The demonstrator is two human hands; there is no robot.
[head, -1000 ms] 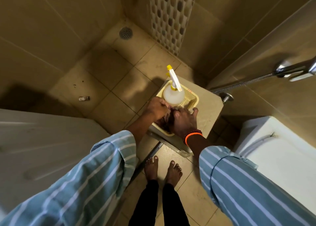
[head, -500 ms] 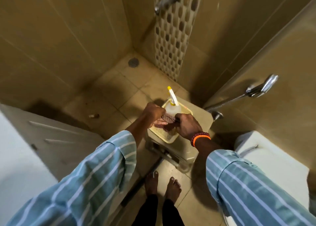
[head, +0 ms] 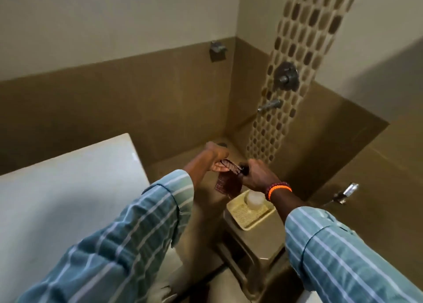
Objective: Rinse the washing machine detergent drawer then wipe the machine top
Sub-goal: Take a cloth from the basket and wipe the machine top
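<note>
My left hand (head: 216, 157) and my right hand (head: 257, 174) both grip a dark red checked cloth (head: 229, 181), held up in the air between them with its lower part hanging down. The white washing machine top (head: 57, 199) fills the left of the view, just left of my left forearm. No detergent drawer is in sight.
Below my right wrist a yellow basket (head: 251, 218) with a clear spray bottle (head: 254, 199) sits on a beige stool (head: 263, 245). A wall tap (head: 270, 105) and shower valve (head: 286, 75) are on the patterned tile strip ahead. A hand sprayer (head: 345, 191) hangs on the right wall.
Both hands lifted the cloth out of the yellow basket and raised it. My head tilted up, so the walls and the machine top came into view.
</note>
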